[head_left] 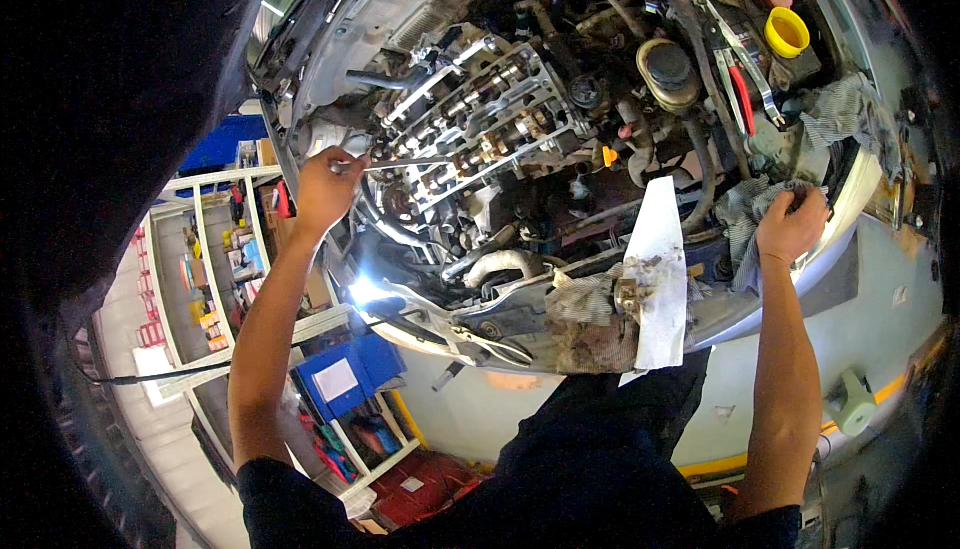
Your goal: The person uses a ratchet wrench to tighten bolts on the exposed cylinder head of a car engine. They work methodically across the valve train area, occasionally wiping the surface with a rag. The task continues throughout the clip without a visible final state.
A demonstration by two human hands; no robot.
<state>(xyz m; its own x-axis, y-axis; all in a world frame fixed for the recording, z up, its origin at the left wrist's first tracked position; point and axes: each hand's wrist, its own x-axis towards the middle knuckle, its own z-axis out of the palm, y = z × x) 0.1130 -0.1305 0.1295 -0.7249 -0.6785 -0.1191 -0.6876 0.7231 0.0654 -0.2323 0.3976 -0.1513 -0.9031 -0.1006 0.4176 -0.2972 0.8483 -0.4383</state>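
My left hand pinches a thin, flat metal tool at the engine's left side. Its far end reaches over the open cylinder head, where the camshafts lie exposed; whether the tip touches anything I cannot tell. On the front right of the engine bay, my right hand rests with bent fingers at a crumpled grey striped rag. Its fingertips are partly hidden, so its grip on the rag is unclear.
Dirty rags and a soiled white paper lie on the front edge. A lit lamp shines at front left. Red-handled pliers and a yellow cup sit at the back right. Shelving stands left.
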